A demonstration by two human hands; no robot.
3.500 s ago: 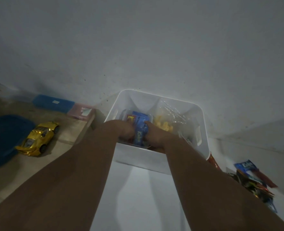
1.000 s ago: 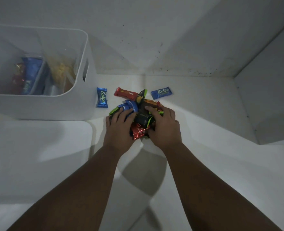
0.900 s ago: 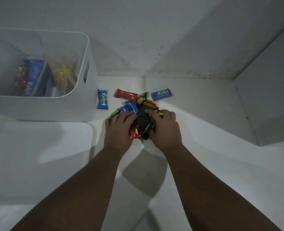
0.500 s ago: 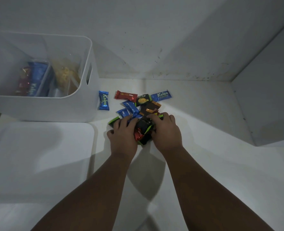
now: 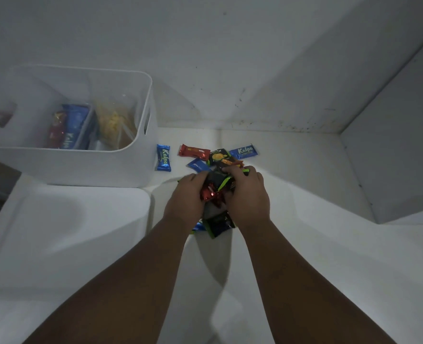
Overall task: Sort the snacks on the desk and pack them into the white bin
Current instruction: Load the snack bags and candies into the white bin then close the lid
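Two hands gather snacks [image 5: 211, 194] on the counter [image 5: 317, 244] beside the white bin [image 5: 81, 167]
Fingers of left hand [image 5: 185, 197] and right hand [image 5: 248, 194] clamp them; next, likely, a level lift into the bin

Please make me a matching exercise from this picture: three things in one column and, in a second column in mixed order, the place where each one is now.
Things:
1. yellow bag
2. red bar
3. mixed bunch

Places:
A. gripped between the left hand and the right hand
B. lying free on the desk, beyond the hands
C. inside the white bin

Pairs: 1-C, 2-B, 3-A
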